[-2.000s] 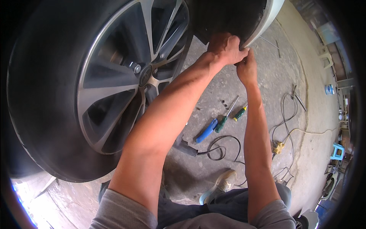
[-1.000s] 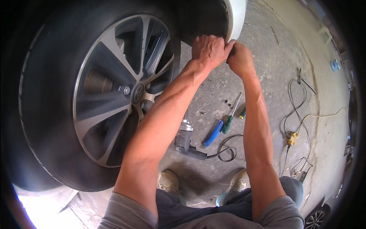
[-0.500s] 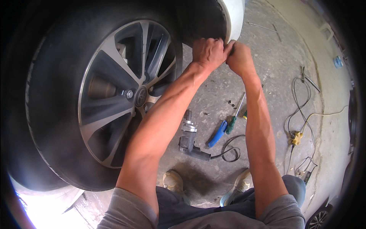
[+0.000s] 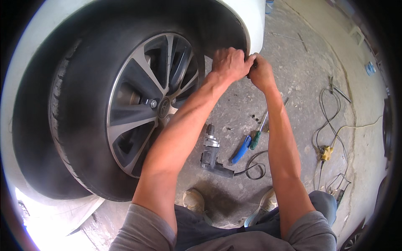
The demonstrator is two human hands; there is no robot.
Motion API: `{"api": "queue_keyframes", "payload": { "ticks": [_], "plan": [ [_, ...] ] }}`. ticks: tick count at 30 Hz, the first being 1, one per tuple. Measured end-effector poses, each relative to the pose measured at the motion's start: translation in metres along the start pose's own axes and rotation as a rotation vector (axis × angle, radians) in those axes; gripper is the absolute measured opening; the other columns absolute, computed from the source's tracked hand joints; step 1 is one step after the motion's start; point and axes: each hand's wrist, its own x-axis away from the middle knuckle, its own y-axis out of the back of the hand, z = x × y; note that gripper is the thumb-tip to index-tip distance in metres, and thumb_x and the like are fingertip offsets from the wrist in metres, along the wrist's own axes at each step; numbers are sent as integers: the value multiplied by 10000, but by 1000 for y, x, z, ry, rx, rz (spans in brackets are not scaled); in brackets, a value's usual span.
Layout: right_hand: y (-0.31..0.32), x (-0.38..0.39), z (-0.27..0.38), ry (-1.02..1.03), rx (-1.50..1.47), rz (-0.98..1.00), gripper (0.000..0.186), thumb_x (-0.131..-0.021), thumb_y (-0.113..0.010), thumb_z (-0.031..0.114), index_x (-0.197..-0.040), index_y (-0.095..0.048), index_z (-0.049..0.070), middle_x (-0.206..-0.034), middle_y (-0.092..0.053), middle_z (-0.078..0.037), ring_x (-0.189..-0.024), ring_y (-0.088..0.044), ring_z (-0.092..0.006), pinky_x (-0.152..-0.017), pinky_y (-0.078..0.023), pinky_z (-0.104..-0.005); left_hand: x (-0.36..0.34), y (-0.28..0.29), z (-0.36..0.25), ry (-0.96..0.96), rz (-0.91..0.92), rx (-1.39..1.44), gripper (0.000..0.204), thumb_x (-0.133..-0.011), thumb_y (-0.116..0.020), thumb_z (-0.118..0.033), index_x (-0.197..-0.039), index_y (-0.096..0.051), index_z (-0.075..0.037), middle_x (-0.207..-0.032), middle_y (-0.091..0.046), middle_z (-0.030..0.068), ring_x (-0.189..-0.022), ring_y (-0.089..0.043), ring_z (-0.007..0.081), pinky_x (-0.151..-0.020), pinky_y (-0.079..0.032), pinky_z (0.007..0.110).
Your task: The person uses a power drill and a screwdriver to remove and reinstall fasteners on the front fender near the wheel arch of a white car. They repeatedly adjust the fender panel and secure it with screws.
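Both my hands meet at the lower end of the white car fender (image 4: 255, 31), where it borders the dark wheel arch liner (image 4: 222, 29). My left hand (image 4: 229, 65) is closed over the liner's lower edge, its thumb pointing at my right hand. Close against that thumb, my right hand (image 4: 262, 74) is closed too, with a small dark bit showing at its fingertips; what it grips is mostly hidden. To the left stands the wheel, with a black tyre (image 4: 86, 113) and a grey and black alloy rim (image 4: 130, 125).
A corded power drill (image 4: 210, 152) lies on the concrete floor below my hands. Beside it are a blue-handled tool (image 4: 241, 149) and a green-handled screwdriver (image 4: 256, 139), near small dark pieces (image 4: 255, 118). Farther right, a yellow socket block (image 4: 326, 153) joins loose cables.
The view has shifted, bringing more of the white fender and tyre into sight. My hands stay together at the fender's lower end, with only slight movement of the fingers.
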Motion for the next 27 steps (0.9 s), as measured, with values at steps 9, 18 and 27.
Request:
{"api": "queue_keyframes", "payload": {
  "ticks": [9, 18, 27],
  "plan": [
    [-3, 5, -1, 117, 66, -27, 221, -947, -602, 179, -1088, -629, 11, -958, -713, -244, -922, -684, -428, -790, -534, -454, -23, 24, -4, 71, 282, 78, 717, -882, -593, -651, -807, -741, 46, -766, -704, 242, -785, -704, 408, -771, -553, 464],
    [-4, -1, -17, 113, -132, 105, 212, -977, -626, 190, -986, -576, -16, -824, -687, -193, -748, -672, -341, -666, -505, -426, -45, 27, 10, 25, 630, 23, 816, -953, -360, -708, -948, -774, -4, -884, -722, 240, -953, -696, 399, -910, -510, 448],
    [-21, 11, -29, 62, -381, -25, 176, -953, -648, 148, -948, -564, -7, -762, -662, -99, -698, -638, -201, -663, -506, -357, -51, 28, 14, -2, 563, -29, 795, -951, -370, -707, -988, -767, -19, -867, -725, 217, -958, -697, 375, -913, -505, 405]
  ]
}}
